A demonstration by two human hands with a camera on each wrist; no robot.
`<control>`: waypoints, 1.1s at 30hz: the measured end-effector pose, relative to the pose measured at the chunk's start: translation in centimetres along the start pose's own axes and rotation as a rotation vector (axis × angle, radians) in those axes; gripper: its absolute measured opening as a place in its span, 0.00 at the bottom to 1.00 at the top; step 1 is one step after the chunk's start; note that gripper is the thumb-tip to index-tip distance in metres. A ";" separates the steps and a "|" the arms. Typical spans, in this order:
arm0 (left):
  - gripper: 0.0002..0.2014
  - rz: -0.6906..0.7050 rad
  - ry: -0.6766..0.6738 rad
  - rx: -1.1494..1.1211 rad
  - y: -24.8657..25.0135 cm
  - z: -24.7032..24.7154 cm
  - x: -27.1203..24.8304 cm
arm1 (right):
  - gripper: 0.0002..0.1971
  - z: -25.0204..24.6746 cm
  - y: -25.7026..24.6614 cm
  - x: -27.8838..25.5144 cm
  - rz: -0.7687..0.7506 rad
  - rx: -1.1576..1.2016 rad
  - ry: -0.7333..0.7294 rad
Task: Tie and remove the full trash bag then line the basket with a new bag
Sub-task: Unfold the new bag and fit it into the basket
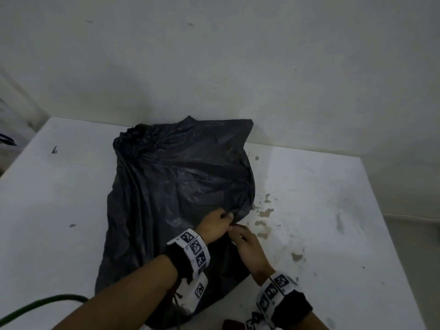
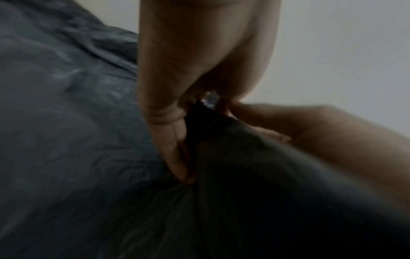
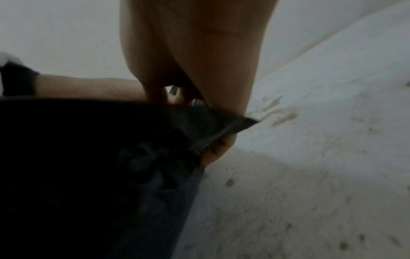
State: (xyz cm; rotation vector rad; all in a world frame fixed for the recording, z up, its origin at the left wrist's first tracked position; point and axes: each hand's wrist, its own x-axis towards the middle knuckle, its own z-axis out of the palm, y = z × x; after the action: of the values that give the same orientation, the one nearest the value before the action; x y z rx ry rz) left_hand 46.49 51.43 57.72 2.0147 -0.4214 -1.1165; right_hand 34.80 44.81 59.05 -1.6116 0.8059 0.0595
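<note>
A black trash bag (image 1: pixel 176 186) lies spread on the white table (image 1: pixel 321 198), its gathered end toward the wall. My left hand (image 1: pixel 214 225) pinches the bag's film at its right edge; in the left wrist view the left hand (image 2: pixel 177 131) has dark film (image 2: pixel 221 157) between thumb and fingers. My right hand (image 1: pixel 247 244) meets it from the right and pinches the same edge. In the right wrist view the right hand (image 3: pixel 210 122) holds a pointed corner of the bag (image 3: pixel 221 126). No basket is visible.
Brownish stains (image 1: pixel 264 213) mark the table right of the bag. A green cable (image 1: pixel 42 306) runs along the lower left. A dark red object (image 1: pixel 233 325) sits at the bottom edge. A white wall (image 1: pixel 238 67) backs the table.
</note>
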 end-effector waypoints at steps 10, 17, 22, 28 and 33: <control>0.07 0.035 0.004 -0.425 0.3 -1.6 -2.5 | 0.10 -1.3 -2.4 -0.4 0.051 0.222 0.112; 0.11 0.153 0.111 -0.314 2.1 -0.4 -3.9 | 0.08 -3.0 -3.4 -0.8 0.030 0.301 0.141; 0.12 0.222 0.202 -0.131 3.2 1.1 -4.9 | 0.16 -4.7 -3.4 -1.6 0.027 0.346 0.181; 0.11 0.257 0.269 -0.146 4.0 2.5 -5.1 | 0.17 -6.2 -3.0 -1.0 0.014 0.426 0.206; 0.09 0.243 0.261 -0.321 4.6 3.2 -5.1 | 0.15 -6.6 -2.6 -1.4 0.091 0.607 0.079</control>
State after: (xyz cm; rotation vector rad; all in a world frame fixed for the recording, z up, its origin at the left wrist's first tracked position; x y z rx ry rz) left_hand 41.34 50.07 63.15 1.7420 -0.3185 -0.7099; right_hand 32.50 39.55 63.38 -1.0088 0.8567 -0.1719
